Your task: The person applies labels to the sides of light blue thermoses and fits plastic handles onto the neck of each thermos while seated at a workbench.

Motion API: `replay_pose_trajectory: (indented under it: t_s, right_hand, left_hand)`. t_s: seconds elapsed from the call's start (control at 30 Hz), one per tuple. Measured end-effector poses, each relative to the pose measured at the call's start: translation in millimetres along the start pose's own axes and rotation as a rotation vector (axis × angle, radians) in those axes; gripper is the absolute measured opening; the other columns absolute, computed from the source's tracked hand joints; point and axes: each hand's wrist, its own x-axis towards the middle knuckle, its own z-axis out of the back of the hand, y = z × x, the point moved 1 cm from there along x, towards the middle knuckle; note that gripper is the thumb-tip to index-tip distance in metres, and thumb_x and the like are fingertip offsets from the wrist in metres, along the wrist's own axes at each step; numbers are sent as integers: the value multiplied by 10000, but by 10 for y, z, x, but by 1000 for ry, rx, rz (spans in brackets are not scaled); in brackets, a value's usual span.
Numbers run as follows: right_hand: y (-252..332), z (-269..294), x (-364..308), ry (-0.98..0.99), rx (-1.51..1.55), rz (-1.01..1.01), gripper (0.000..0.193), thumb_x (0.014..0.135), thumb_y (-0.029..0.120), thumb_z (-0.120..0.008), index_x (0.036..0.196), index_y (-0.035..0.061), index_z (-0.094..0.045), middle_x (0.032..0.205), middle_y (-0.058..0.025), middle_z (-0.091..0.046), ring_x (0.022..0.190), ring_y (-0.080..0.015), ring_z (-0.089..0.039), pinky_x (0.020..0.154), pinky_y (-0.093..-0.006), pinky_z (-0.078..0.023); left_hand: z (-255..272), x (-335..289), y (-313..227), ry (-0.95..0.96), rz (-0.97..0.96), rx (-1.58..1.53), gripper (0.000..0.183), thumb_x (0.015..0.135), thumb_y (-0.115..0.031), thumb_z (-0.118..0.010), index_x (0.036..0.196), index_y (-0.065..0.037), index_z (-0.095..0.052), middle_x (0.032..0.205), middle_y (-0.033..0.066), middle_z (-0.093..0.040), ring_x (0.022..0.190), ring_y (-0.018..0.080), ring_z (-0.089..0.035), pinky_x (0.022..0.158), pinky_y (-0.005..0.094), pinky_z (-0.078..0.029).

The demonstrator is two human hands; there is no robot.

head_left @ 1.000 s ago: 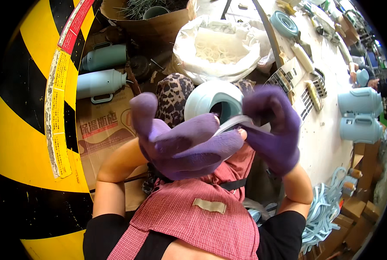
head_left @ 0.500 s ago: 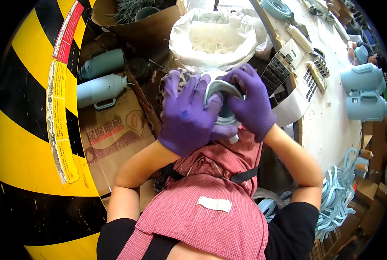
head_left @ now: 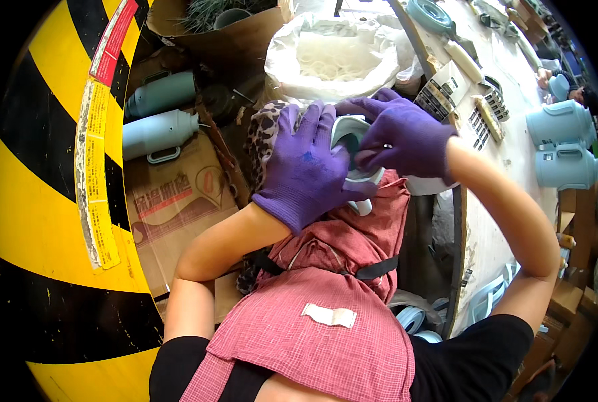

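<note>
A pale blue thermos jug body (head_left: 345,126) sits upright in my lap, its round mouth facing up. My left hand (head_left: 306,164), in a purple glove, is closed round its left side, with the thumb across the near side above a pale handle-like part (head_left: 361,206). At the right of the mouth is my gloved right hand (head_left: 403,137), its fingers curled at the rim and partly inside the opening. A small bright spot shows between those fingers; whatever they grip is hidden. The hands cover much of the jug.
A white sack (head_left: 336,60) of translucent rings stands just beyond the jug. Two thermos bodies (head_left: 161,134) lie on cardboard at left, beside a yellow-and-black striped panel (head_left: 31,194). A worktable (head_left: 507,208) on the right carries blue jugs (head_left: 564,164) and handles (head_left: 493,295).
My right hand has turned over the jug's mouth, and its elbow has swung out to the right over the table. My left hand stays round the jug.
</note>
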Motion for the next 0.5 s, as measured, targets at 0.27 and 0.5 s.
replay_pose_trajectory:
  t_s: [0.27,0.5]
  right_hand:
    - [61,-33,-23,-6,-111,-11,273,862,386,-727,905,140,-838,1468,-61,-575,1211,-315,-560,1009,-435,-504]
    - [-202,91,-97,135,53,134,362,881,469,-698,976,155,-849,1586,-165,-466,1297,-389,-478,1127,-472,-417]
  left_hand:
    - [14,-11,-17,113,-15,38,685,710,-671,-771,979,-41,-752,1310,239,-612,1274,421,-538,1062,610,-399]
    - [77,33,-68,163,-28,54,618,699,-646,-789,856,-49,-755,1325,250,-620,1267,410,-540,1052,600,-405]
